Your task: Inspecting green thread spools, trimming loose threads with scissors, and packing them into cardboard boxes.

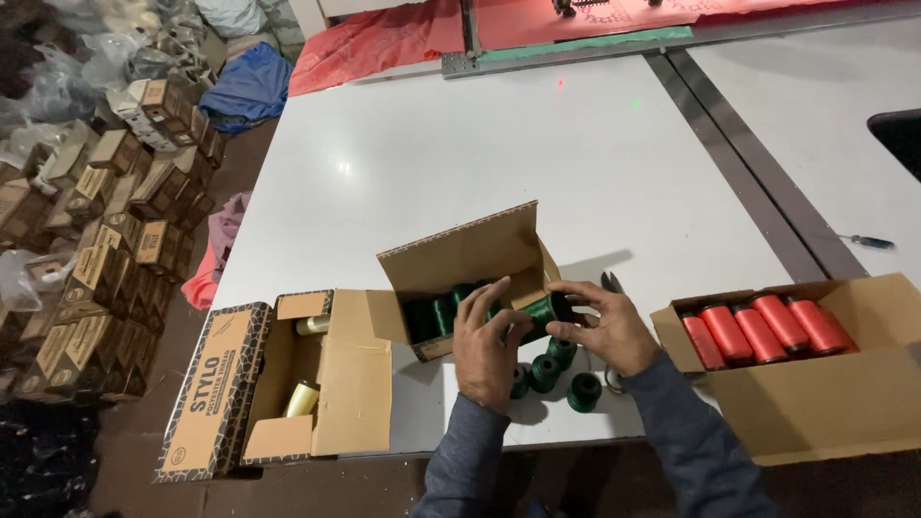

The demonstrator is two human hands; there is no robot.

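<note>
In the lower middle of the frame, the left hand [489, 345] and right hand [606, 328] pinch one shiny dark green thread spool [544, 309] between them, right at the mouth of a small brown cardboard box [467, 257] tipped on its side, so spools slide out easily. More green spools [556, 369] stand on the white table [499, 153] below, maybe four. An open box of red spools [763, 328] sits to the right.

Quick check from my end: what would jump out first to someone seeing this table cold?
Both hands, left hand and right hand, hold a green thread spool at the mouth of a small open carton, mid-table. More green spools stand just below them. At the right edge, an open box shows a row of bright red spools.
</note>
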